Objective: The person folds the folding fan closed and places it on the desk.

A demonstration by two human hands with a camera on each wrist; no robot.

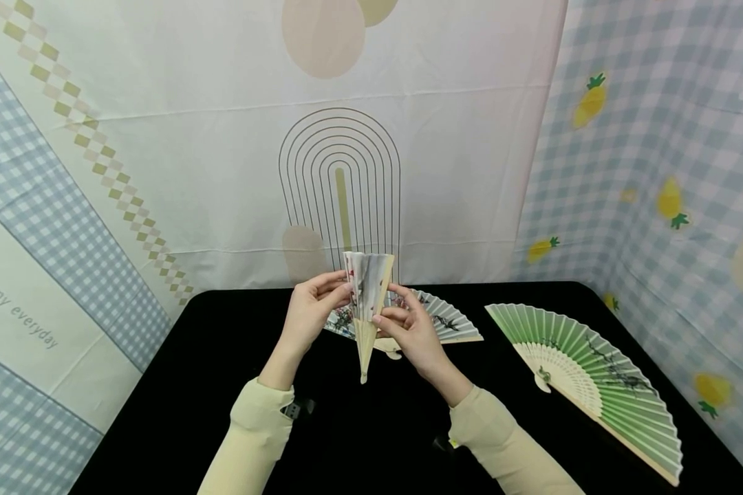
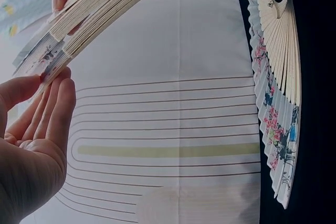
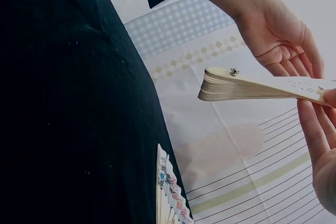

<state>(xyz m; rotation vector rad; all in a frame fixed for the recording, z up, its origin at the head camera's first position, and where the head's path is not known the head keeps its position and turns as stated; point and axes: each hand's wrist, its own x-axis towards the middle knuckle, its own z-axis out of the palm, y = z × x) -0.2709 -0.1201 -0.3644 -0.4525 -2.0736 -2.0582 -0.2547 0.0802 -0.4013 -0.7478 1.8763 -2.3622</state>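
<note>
Held up over the table is a folding fan (image 1: 369,285) with pale bamboo ribs and a whitish leaf with red and grey marks, spread only into a narrow wedge, its pivot end down. My left hand (image 1: 303,316) pinches the left edge of the leaf between thumb and fingers. On the other side, my right hand (image 1: 416,337) grips the right edge near where ribs meet leaf. In the left wrist view the left thumb and fingertips close on the leaf's end. The right wrist view shows the stacked ribs (image 3: 247,87) and metal pivot.
Behind the hands a white fan with pink blossoms (image 1: 455,322) lies spread on the black table (image 1: 186,385). A green fan (image 1: 625,392) is spread out at the right. Printed cloth (image 1: 458,172) hangs along the table's back and sides.
</note>
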